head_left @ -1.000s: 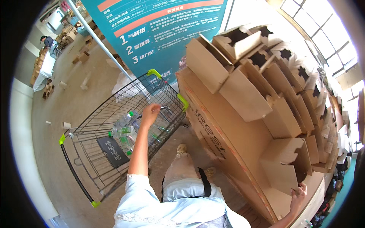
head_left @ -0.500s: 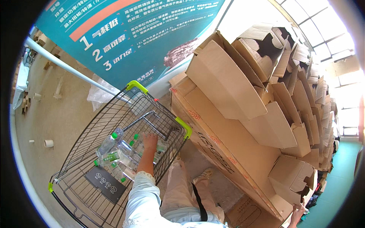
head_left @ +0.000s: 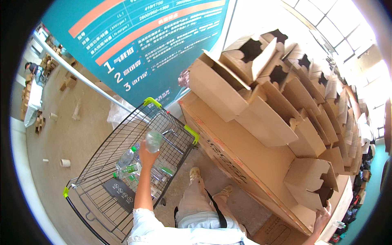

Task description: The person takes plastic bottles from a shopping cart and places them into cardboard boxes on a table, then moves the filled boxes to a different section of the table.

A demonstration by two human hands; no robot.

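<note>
My left hand [head_left: 148, 155] is raised over the shopping cart, closed around a clear plastic bottle [head_left: 153, 141]. Beneath it, in the wire cart [head_left: 100, 143], lie several clear bottles, some with green caps; one bottle [head_left: 125, 157] near the hand stands out by its green cap. At the lower right, my right hand [head_left: 323, 217] grips the near edge of a small open cardboard box [head_left: 306, 179]. That box rests on a large long carton [head_left: 245, 151]. Its inside is mostly hidden from this angle.
Stacked open cardboard boxes [head_left: 286, 98] rise along the right. A teal printed banner [head_left: 143, 53] stands behind the cart, with clear plastic sheeting [head_left: 116, 116] at its foot. At the far left a person [head_left: 36, 69] is near piled cartons. A short tube [head_left: 65, 163] lies on the floor.
My left hand has risen out of the bottles with one clear bottle in it. My right hand has moved up slightly along the small box's edge. The view has shifted.
</note>
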